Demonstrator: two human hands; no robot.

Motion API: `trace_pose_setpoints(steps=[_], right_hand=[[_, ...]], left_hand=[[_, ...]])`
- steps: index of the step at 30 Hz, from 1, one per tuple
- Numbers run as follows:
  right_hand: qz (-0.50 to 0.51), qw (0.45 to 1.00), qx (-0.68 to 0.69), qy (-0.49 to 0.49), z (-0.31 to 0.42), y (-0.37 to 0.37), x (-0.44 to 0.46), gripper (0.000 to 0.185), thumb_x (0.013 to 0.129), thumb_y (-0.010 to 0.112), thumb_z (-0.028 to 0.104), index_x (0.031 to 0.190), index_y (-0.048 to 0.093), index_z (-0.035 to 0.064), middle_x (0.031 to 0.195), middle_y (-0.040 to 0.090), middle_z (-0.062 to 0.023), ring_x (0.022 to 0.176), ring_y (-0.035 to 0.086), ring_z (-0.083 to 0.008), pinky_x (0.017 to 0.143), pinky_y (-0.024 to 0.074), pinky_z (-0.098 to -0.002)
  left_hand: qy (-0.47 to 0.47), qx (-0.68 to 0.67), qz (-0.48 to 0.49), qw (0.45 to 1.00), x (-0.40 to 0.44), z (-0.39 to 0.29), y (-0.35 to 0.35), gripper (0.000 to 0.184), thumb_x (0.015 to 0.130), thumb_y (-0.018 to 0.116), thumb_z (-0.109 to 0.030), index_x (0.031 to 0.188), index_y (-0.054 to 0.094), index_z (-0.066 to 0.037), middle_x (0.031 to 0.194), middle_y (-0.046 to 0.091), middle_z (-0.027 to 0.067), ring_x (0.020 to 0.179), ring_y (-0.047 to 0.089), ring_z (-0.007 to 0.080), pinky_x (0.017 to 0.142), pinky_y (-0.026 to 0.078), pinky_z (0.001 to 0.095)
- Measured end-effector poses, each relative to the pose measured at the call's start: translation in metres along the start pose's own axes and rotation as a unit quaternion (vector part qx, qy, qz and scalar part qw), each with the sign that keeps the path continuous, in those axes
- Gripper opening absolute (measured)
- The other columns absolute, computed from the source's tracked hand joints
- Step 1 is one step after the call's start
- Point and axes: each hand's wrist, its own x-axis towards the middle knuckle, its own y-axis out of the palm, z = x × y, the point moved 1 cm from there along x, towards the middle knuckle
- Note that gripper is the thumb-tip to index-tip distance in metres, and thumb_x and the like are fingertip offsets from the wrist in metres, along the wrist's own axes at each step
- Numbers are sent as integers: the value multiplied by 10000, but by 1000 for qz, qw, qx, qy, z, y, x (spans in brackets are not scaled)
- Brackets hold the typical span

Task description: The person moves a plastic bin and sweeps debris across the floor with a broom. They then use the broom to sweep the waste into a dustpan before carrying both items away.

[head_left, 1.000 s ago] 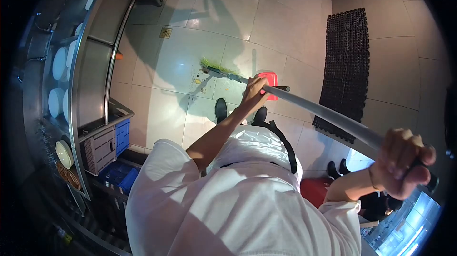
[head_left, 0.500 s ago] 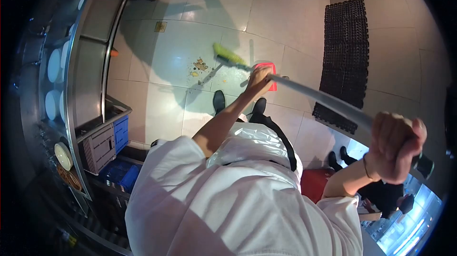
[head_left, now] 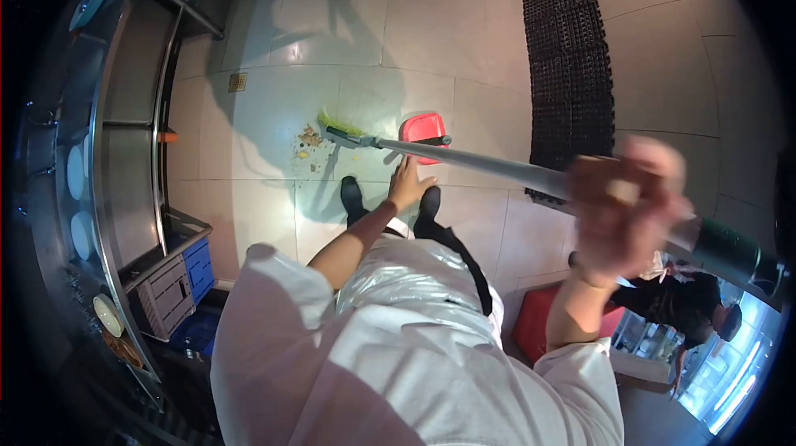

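My right hand (head_left: 626, 212), smeared by motion, is closed around the upper part of a long grey broom handle (head_left: 489, 166). At the handle's far end, the broom's yellow-green bristles (head_left: 342, 123) rest on the tiled floor beside a small heap of food scraps (head_left: 310, 138). My left hand (head_left: 407, 184) is off the handle, fingers stretched out, just below it in view. Close beyond those fingers lies a red dustpan (head_left: 424, 126) with a dark handle, partly crossed by the broom handle.
A steel counter with shelves (head_left: 137, 143) runs along the left, with plates and bowls on it. Grey and blue crates (head_left: 170, 293) stand beneath. A black rubber mat (head_left: 570, 73) lies to the right. Behind my right arm are a red bin (head_left: 531, 326) and another person (head_left: 680, 301).
My left hand has let go of the broom handle and opened near the dustpan. The broom head has shifted slightly closer to the scraps. My view has moved a little.
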Motion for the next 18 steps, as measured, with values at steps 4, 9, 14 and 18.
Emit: trace_pose_setpoints(steps=[4, 9, 14, 18], right_hand=[[-1, 997, 56, 50, -59, -32, -10, 454, 977, 402, 371, 1047, 528, -59, 549, 421, -12, 438, 371, -77, 503, 402, -244], [48, 989, 98, 101, -71, -105, -16, 527, 963, 386, 438, 1102, 521, -52, 564, 416, 5, 541, 436, -104, 664, 440, -322], [-55, 974, 206, 77, -92, -126, 6, 489, 980, 296, 451, 644, 379, 105, 548, 335, 10, 506, 362, -132, 567, 346, -301], [52, 965, 256, 11, -69, -118, 35, 477, 980, 309, 449, 637, 333, 119, 549, 313, 15, 517, 356, -116, 535, 310, -280]], left_hand=[[4, 21, 13, 1000, 97, 11, 83, 774, 656, 764, -350, 1277, 397, -68, 1274, 429, 206, 1109, 479, 419, 907, 404, 501], [-92, 239, 212, 943, 136, 51, 144, 601, 659, 730, -372, 1174, 554, -114, 1269, 504, 142, 1157, 504, 333, 996, 388, 384], [-59, 296, 220, 928, 79, 110, 207, 172, 709, 602, -135, 847, 664, -54, 954, 637, 182, 879, 646, 302, 744, 519, 421], [-193, 249, 169, 934, 3, 65, 151, 226, 702, 592, -48, 914, 663, -14, 947, 661, 171, 874, 659, 289, 733, 532, 413]])
